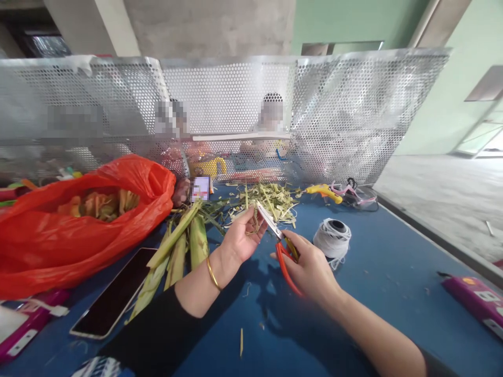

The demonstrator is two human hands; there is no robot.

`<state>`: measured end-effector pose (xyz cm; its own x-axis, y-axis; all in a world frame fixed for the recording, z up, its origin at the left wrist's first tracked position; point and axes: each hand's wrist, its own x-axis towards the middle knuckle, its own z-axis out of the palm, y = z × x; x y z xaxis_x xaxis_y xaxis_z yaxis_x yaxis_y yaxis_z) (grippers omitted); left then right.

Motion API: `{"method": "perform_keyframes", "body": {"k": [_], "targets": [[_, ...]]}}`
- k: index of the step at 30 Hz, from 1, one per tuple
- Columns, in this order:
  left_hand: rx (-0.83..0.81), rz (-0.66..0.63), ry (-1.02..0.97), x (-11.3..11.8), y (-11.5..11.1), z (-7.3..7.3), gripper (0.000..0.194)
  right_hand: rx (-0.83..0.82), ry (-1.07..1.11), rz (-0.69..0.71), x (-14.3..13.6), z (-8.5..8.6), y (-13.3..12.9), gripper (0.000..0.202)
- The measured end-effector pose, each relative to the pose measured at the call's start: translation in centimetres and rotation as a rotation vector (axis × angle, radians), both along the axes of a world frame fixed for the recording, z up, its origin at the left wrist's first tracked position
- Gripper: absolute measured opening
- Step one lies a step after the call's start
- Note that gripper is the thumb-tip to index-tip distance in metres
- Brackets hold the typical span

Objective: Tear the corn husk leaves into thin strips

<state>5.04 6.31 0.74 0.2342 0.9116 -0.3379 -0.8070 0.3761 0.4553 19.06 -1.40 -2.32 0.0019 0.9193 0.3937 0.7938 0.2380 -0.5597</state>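
My left hand (237,234), with a gold bangle (213,273) at the wrist, is closed on a small greenish twisted strand of plant fibre (255,222). My right hand (316,266) grips a pair of scissors (270,220) by their red-orange handles. The blades point up and left, their tips right beside the strand; whether they touch it I cannot tell. Behind both hands lies a heap of pale green shredded clippings (280,201). Long green husks (198,241) lie left of my left hand. A cone of white string (332,240) stands right of the scissors.
On the left, a red plastic bag (98,235) holds dried husks, with a phone (116,293) in front. A yellow glue gun (324,192) and clear glasses (356,196) lie far right. Purple power strips (475,301) sit at the edges. Behind a perforated metal screen (236,89) people sit.
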Motion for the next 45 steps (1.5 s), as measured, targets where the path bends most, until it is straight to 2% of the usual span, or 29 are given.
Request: {"method": "perform_keyframes", "body": {"k": [16, 23, 28, 31, 33, 39, 45], "targets": [[0.002, -0.017, 0.021, 0.5, -0.6, 0.7, 0.029, -0.022, 0.007, 0.032, -0.6, -0.4, -0.3, 0.035], [0.002, -0.012, 0.071, 0.5, -0.4, 0.5, 0.025, -0.050, -0.002, 0.034, -0.8, -0.2, -0.5, 0.031], [0.007, -0.012, 0.094, 0.3, -0.3, 0.7, 0.020, -0.064, 0.136, 0.055, -1.0, -0.5, -0.4, 0.027], [-0.035, 0.032, 0.125, 0.0, -0.1, 0.8, 0.016, -0.013, 0.365, 0.038, -0.8, -0.5, -0.3, 0.040], [-0.056, 0.065, 0.153, -0.2, 0.1, 0.9, 0.017, -0.013, 0.513, 0.076, -0.6, -0.1, -0.3, 0.048], [0.083, 0.121, 0.114, -0.9, 0.8, 1.3, 0.023, -0.277, 0.718, 0.334, 0.1, 2.3, -1.0, 0.057], [0.089, 0.152, 0.126, -1.8, 1.3, 2.1, 0.021, -0.451, 0.691, 0.376, 0.4, 2.7, -1.0, 0.062]]}}
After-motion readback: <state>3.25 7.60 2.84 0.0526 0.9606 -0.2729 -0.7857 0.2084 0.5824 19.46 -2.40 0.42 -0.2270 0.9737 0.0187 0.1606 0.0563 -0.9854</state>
